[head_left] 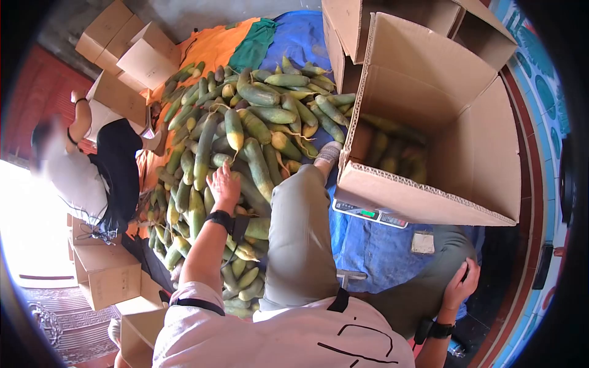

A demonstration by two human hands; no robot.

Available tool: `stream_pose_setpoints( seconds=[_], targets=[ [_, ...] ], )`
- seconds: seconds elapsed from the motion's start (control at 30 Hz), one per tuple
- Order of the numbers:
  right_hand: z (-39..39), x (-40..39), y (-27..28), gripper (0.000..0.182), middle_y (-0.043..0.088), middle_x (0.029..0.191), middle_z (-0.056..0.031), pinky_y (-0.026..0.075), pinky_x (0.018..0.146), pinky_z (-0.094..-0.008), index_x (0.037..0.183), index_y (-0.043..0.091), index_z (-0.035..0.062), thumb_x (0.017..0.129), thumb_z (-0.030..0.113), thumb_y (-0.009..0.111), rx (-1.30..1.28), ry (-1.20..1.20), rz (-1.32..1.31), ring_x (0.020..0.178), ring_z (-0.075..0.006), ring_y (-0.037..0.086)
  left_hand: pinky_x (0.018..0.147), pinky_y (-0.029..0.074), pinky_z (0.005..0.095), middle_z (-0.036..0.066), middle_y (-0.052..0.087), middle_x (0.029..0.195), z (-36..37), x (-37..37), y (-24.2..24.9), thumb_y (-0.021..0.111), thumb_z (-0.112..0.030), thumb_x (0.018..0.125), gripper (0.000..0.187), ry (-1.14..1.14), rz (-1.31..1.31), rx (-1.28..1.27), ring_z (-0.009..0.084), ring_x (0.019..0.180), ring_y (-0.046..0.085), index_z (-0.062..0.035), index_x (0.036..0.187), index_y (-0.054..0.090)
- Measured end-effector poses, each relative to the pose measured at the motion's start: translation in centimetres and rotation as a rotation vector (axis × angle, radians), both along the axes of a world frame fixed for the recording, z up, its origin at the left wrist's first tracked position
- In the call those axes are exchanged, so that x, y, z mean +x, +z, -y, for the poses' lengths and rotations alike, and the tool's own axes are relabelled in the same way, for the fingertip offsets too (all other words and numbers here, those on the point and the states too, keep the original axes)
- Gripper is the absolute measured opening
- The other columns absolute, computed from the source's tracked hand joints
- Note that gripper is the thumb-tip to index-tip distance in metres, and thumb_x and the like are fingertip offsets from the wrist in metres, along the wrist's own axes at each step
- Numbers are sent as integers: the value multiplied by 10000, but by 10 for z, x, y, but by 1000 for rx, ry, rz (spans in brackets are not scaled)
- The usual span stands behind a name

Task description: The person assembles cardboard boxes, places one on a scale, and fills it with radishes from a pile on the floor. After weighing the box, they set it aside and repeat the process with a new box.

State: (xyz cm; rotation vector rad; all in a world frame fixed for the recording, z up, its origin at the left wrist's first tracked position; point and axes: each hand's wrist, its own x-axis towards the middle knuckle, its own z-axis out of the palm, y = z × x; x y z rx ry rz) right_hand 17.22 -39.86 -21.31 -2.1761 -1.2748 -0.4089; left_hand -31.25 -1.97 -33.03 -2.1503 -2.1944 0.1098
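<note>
My left hand reaches onto a big heap of long green radishes, many with pale yellowish root tips. Its fingers are stretched out over the radishes and grip none of them. On my bent right knee rests my right hand, its fingers apart and nothing in it. A tall open cardboard box stands at my front right, with several green radishes at its shadowed bottom. The box sits over a digital scale whose display glows green.
Under the heap spread orange, green and blue tarps. More cardboard boxes stand behind the large one, and others at the left. Another person crouches at left, one hand at a box. A pale square piece lies near my right leg.
</note>
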Motion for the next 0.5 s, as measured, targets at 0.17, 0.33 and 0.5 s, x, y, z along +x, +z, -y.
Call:
stream_pose_setpoints(
  seconds=[0.17,0.33,0.5],
  targets=[
    [-2,1,3,122,568,868,-188,444,704,-407,973,576,-23,874,14,514,-38,-10,22,784,-360,551,873,420,431,91,625,1081,-43,12,-3,572,-317,862,502,19,-67,-7,251,1009,613,-142,1306,417],
    [-8,-4,8,115,566,855,-183,442,701,-409,960,576,-16,866,19,520,-57,-11,32,775,-357,550,766,472,395,39,691,851,-61,3,-17,498,-171,881,151,-61,-287,-97,233,818,680,-133,1001,580],
    [-5,-2,5,112,568,852,-178,443,694,-407,954,578,-12,861,20,526,-59,-17,5,772,-350,552,741,510,400,86,689,891,-60,-3,-30,504,-153,863,147,29,-162,-127,251,865,674,-122,907,641]
  ],
)
